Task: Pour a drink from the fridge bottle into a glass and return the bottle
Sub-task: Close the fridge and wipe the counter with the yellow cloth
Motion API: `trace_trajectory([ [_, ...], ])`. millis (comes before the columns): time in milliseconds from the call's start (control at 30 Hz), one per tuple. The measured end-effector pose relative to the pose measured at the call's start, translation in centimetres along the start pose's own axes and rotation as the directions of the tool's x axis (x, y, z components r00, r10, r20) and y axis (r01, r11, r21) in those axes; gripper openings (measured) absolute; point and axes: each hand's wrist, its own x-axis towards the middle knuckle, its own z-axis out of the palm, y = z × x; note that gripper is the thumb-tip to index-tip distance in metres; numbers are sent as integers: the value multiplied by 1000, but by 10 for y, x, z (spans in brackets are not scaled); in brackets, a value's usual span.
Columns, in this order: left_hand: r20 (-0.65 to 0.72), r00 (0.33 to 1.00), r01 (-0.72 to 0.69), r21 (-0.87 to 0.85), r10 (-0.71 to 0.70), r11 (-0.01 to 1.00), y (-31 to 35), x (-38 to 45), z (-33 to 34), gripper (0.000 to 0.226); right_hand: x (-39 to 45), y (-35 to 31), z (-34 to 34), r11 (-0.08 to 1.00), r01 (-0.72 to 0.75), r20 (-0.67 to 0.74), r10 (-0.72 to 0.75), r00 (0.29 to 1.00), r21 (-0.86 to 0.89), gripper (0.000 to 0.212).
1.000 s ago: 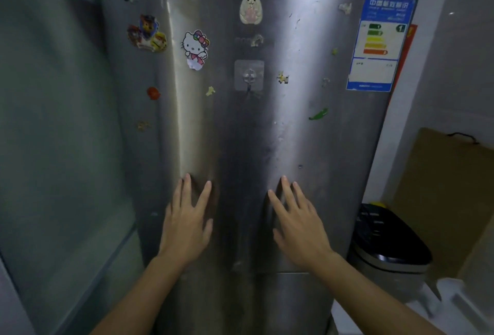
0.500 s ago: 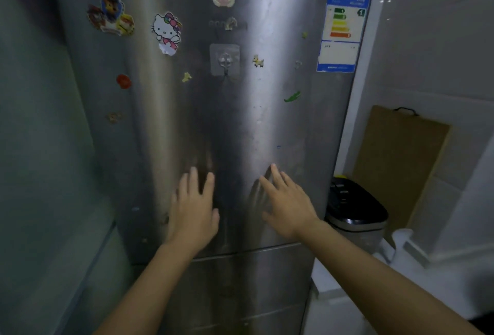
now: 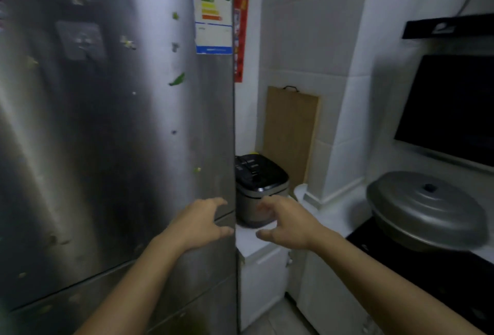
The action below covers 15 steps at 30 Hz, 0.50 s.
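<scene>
The steel fridge (image 3: pixel 112 134) fills the left half of the view with its door closed, dotted with small stickers and an energy label. My left hand (image 3: pixel 203 221) is at the door's right edge near its lower seam, fingers spread and curled, holding nothing. My right hand (image 3: pixel 287 223) hovers just right of that edge, in front of the rice cooker, fingers apart and empty. No bottle or glass is in view.
A black-topped rice cooker (image 3: pixel 260 187) stands on the white counter (image 3: pixel 254 241) beside the fridge. A wooden cutting board (image 3: pixel 290 134) leans on the tiled wall. A lidded metal wok (image 3: pixel 427 209) sits on the stove at right under a black hood (image 3: pixel 449 107).
Both hands have left the flat front of the door and slid right to its right edge. My view has swung right, bringing the counter, wok and hood into sight.
</scene>
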Motion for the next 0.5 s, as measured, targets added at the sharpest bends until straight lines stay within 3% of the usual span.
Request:
trace_trajectory([
  [500,102,932,-345,-43,347,938,234,4,83,71,-191,160,-84,949,-307,-108,298,948,-73,55],
])
